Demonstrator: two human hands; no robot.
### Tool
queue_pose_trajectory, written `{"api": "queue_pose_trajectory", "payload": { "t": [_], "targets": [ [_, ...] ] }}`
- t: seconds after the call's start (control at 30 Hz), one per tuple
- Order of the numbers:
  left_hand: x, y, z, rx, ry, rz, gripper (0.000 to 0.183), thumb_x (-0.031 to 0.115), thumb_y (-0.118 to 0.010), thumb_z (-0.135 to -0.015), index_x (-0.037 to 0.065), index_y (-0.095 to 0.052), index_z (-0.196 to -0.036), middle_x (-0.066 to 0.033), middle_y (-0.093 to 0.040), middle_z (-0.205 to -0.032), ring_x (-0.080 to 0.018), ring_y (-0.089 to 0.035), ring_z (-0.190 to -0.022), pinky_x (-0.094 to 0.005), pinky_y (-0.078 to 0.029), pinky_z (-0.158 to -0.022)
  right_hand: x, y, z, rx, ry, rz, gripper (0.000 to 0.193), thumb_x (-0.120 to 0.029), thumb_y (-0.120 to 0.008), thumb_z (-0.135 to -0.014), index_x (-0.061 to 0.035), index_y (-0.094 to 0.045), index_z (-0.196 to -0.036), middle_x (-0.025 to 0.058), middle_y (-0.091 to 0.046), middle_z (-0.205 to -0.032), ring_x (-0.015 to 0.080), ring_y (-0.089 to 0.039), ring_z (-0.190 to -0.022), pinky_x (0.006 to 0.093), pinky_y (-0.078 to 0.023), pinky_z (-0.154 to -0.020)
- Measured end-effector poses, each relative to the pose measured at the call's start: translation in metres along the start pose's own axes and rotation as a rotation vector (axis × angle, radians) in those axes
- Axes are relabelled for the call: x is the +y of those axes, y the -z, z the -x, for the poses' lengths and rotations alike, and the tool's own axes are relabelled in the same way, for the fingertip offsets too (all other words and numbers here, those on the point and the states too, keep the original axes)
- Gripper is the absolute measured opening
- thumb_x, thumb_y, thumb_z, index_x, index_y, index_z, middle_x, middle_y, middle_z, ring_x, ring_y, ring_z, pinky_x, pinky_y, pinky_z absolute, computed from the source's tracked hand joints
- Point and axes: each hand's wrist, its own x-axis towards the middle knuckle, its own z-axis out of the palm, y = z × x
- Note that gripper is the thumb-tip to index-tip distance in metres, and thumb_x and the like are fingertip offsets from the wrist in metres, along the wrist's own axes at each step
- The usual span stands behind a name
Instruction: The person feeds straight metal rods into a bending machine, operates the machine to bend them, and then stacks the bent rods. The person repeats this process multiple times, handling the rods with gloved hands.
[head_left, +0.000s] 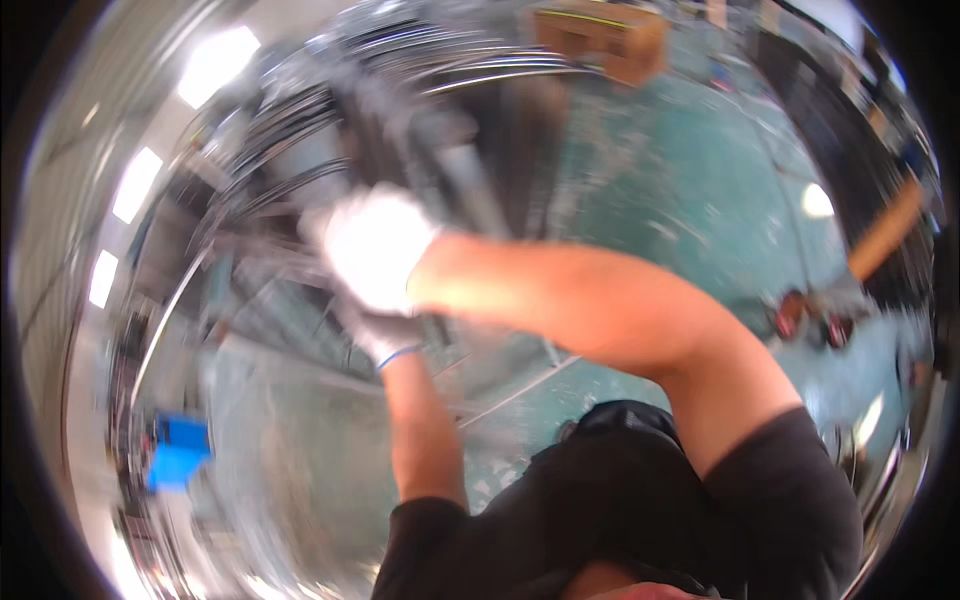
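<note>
Mid-handling, and half of it was a smear

So the step in hand, best I could judge, was plain handling of the dark long pieces (pixel 500 125), which sat in a layered mass toward the far left of the green floor (pixel 680 180). The white-gloved right hand (pixel 375 250) reached across to them, with the left hand (pixel 382 335) gloved too and tucked just behind it, partly covered. Grip? Couldn't tell for either one; the blur hid whether anything was pinched. My guess is the next move called for a solid two-handed hold and some care around the long edges.

Counting: two gloved hands, one cardboard box (pixel 637 52) by the floor's far edge, one blue box (pixel 180 455) off toward its left edge, one orange bar (pixel 885 230) near the right edge, two small reddish things (pixel 788 315) near that bar's lower end. Three bright lights (pixel 220 65) up on the left. The dark pieces? Several at least, no honest count possible.
</note>
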Motion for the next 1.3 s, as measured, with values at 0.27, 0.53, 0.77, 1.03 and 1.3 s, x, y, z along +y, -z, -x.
{"api": "queue_pose_trajectory", "payload": {
  "t": [0.27,0.53,0.77,1.03,1.3],
  "targets": [
    [-0.129,0.097,0.124,0.127,0.676,0.182,0.039,0.033,-0.042,-0.109,0.003,-0.056,-0.131,-0.0146,-0.057,-0.13,-0.0314,-0.052,-0.128,-0.0471,-0.035,-0.118,0.18,0.084,0.358,-0.146,-0.417,-0.197,0.043,-0.03,-0.072,-0.086,-0.0048,-0.069,-0.121,0.0175,-0.073,-0.093,0.039,-0.072,-0.09,0.0488,-0.058,-0.079],
    [-0.422,-0.202,0.287,-0.289,1.106,-0.744,0.033,0.029,-0.066,-0.104,0.001,-0.062,-0.121,-0.0144,-0.068,-0.108,-0.029,-0.067,-0.098,-0.0447,-0.057,-0.09,0.316,0.286,0.593,0.149,-1.201,0.073,0.042,-0.028,-0.074,-0.091,-0.0044,-0.067,-0.126,0.0171,-0.077,-0.098,0.0395,-0.073,-0.097,0.0479,-0.057,-0.087],
    [-0.583,-0.299,0.31,-0.572,1.096,-0.82,0.026,0.019,-0.066,-0.101,0.0,-0.063,-0.118,-0.0143,-0.07,-0.099,-0.0258,-0.07,-0.084,-0.0404,-0.059,-0.081,0.382,0.447,0.69,0.319,-1.573,0.296,0.048,-0.028,-0.072,-0.092,-0.0036,-0.067,-0.133,0.0205,-0.075,-0.117,0.0363,-0.072,-0.109,0.0439,-0.056,-0.097],
    [-0.774,-0.381,0.373,-0.741,1.438,-0.734,0.024,0.015,-0.066,-0.101,0.001,-0.063,-0.12,-0.0161,-0.072,-0.1,-0.0289,-0.071,-0.086,-0.0423,-0.059,-0.081,0.532,0.586,0.798,0.185,-1.771,0.772,0.056,-0.034,-0.081,-0.085,-0.0043,-0.064,-0.13,0.021,-0.071,-0.122,0.0389,-0.067,-0.116,0.0465,-0.054,-0.1],
    [-0.931,-0.488,0.35,-0.978,1.379,-0.732,0.023,0.014,-0.065,-0.101,0.0,-0.063,-0.12,-0.0153,-0.073,-0.099,-0.0269,-0.072,-0.088,-0.0404,-0.061,-0.082,0.707,0.637,0.89,-0.038,-1.889,0.936,0.05,-0.042,-0.078,-0.087,-0.0016,-0.069,-0.115,0.0227,-0.072,-0.116,0.0394,-0.067,-0.113,0.0471,-0.053,-0.098]
  ]
}}
